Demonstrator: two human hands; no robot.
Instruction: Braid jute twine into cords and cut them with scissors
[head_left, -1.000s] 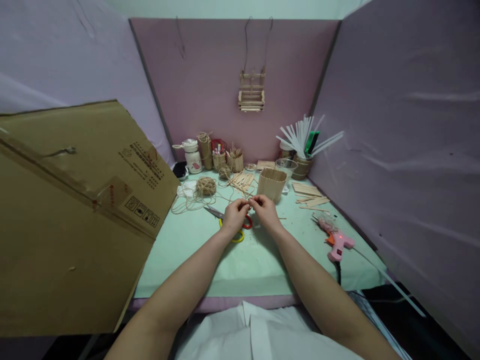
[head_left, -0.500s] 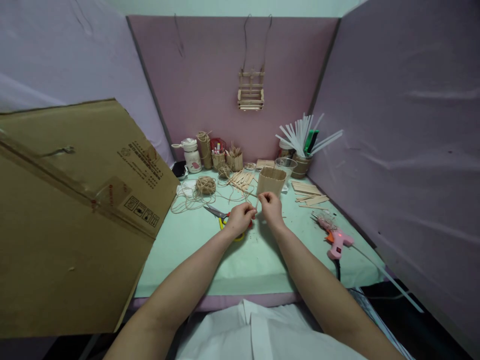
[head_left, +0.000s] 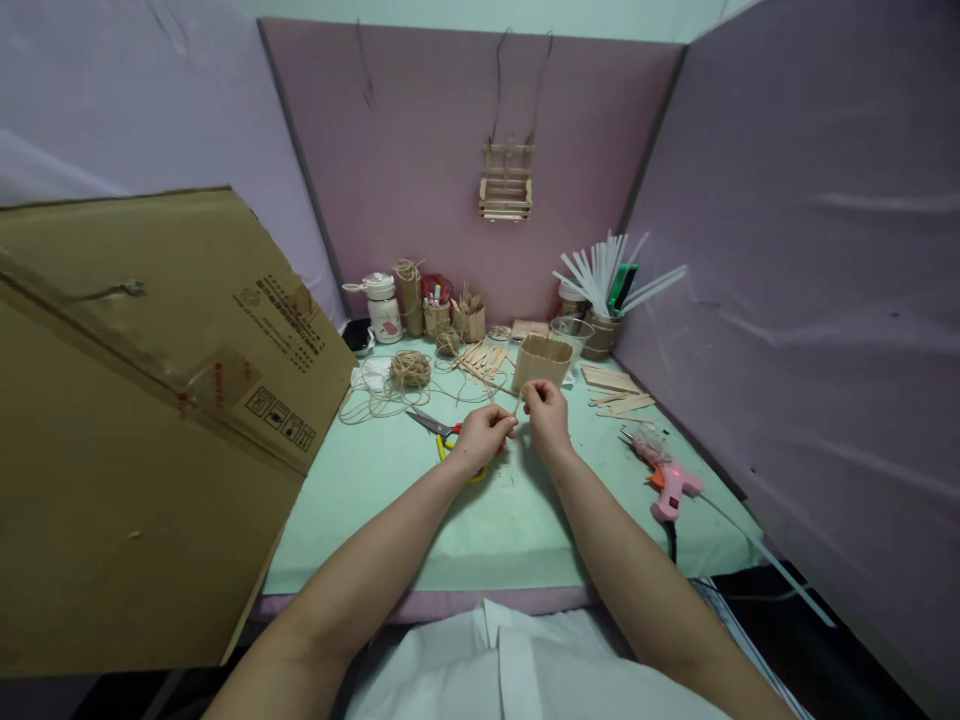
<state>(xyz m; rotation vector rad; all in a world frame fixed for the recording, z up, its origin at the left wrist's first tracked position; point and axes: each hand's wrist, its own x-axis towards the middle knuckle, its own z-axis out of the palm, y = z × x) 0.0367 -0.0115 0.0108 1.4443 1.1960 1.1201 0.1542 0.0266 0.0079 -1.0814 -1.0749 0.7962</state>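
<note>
Between my two hands runs a short length of thin tan twine point(head_left: 518, 403). My left hand point(head_left: 484, 436) pinches its lower end above the scissors point(head_left: 442, 430), whose red and yellow handles are partly covered by that hand. Closed in a pinch, my right hand point(head_left: 547, 415) grips the upper end. Just behind the right hand stands a container of wooden craft sticks point(head_left: 541, 362), open at the top. A ball of twine point(head_left: 410, 369) lies to the left, with loose strands spread around it.
A pink glue gun point(head_left: 671, 482) lies at right, its cord over the table edge. Loose craft sticks point(head_left: 619, 388) lie behind it. A large cardboard sheet point(head_left: 150, 430) leans at left. Along the back stand a white bottle point(head_left: 382, 310), stick holders and a pot of glue sticks point(head_left: 602, 335).
My right hand has shifted slightly right, away from the left hand, and the twine between them shows more clearly. The left hand is nearly still. The view has tilted a little.
</note>
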